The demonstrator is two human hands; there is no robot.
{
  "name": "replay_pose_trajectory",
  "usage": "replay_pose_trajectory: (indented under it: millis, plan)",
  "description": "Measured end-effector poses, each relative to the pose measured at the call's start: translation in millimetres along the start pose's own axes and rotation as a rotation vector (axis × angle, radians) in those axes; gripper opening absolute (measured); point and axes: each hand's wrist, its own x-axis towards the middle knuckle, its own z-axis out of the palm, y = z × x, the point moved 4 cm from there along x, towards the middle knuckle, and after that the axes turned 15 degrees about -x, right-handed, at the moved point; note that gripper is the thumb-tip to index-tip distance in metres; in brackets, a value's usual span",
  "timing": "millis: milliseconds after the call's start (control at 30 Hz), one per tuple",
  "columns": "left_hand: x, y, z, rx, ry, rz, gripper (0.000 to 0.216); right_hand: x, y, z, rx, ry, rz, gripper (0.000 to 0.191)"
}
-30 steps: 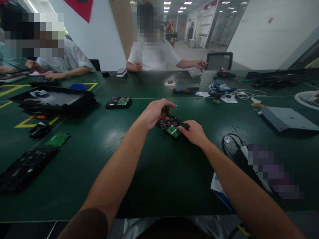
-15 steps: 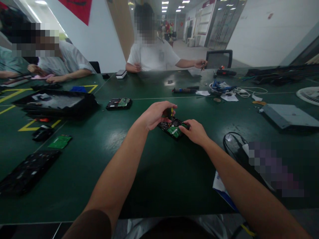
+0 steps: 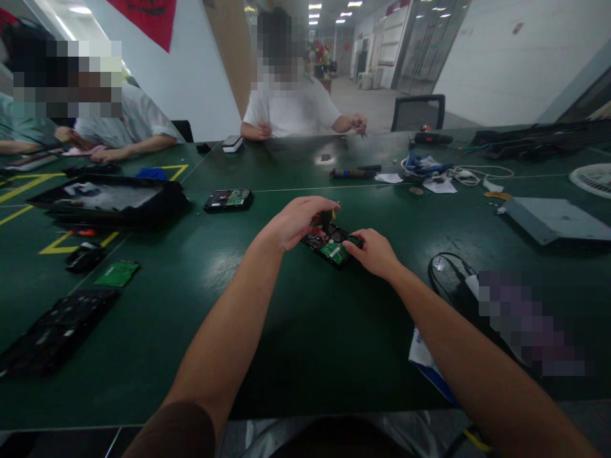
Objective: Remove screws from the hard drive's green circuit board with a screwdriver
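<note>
A black hard drive (image 3: pixel 329 245) with a green circuit board on top lies on the dark green table (image 3: pixel 296 318) in front of me. My left hand (image 3: pixel 296 221) is curled round a dark-handled screwdriver (image 3: pixel 326 219) that stands upright on the drive's far end. My right hand (image 3: pixel 373 253) grips the drive's right near edge with closed fingers and holds it down.
A second hard drive (image 3: pixel 228 200) lies further back left, beside a black tray (image 3: pixel 107 200). A loose green board (image 3: pixel 117 273) and a black panel (image 3: pixel 52 331) lie at left. Cables (image 3: pixel 449 173), a grey box (image 3: pixel 548 219) and a black bag (image 3: pixel 453 289) are at right. Three people sit across the table.
My hands have hardly moved on the drive. The person opposite has drawn the outstretched hand back toward the body.
</note>
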Motion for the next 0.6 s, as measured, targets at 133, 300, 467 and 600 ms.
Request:
replay_pose_trajectory:
  millis: [133, 300, 467, 600]
  plan:
    - [1.6, -2.3, -0.7, -0.129, 0.045, -0.025, 0.018, 0.1, 1.5, -2.4, -0.011, -0.006, 0.03, 0.045]
    - [8.8, -7.3, -6.3, -0.224, 0.14, 0.032, 0.016, -3.3, 0.5, -4.9, -0.027, -0.04, 0.041, 0.046]
    - [9.3, -4.2, -9.4, -0.054, 0.121, 0.093, 0.025, -4.1, -0.1, -7.2, -0.014, -0.016, 0.033, 0.04]
    - [5.6, -5.3, -3.8, -0.118, 0.038, -0.008, 0.027, -0.5, 20.1, -18.4, -0.056, 0.151, 0.157, 0.029]
